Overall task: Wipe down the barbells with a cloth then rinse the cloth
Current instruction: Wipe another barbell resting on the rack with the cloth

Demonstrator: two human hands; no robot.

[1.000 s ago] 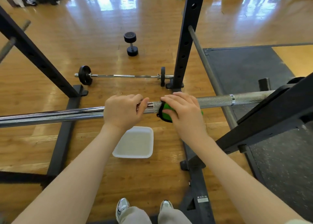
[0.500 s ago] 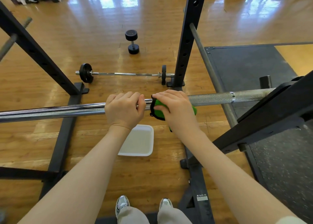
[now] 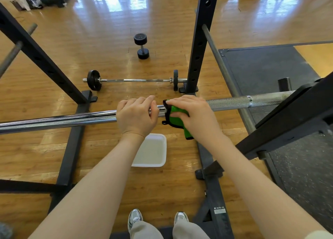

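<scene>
Light: bright, even daylight from the far side of the room.
Glare: pale window reflections on the glossy wood floor (image 3: 115, 2) at top; sharp highlights along the chrome barbell (image 3: 59, 120).
Shadows: soft and faint.
Distortion: wide-angle bending of the rack uprights (image 3: 201, 40) towards the edges.
Blur: slight smear at the lower corners.

Arms: both are stretched forward, forearms bare.
Left hand (image 3: 137, 117): fingers are curled over the bar, palm down.
Right hand (image 3: 195, 115): a green cloth is gripped against the bar, just beside the left hand.
</scene>
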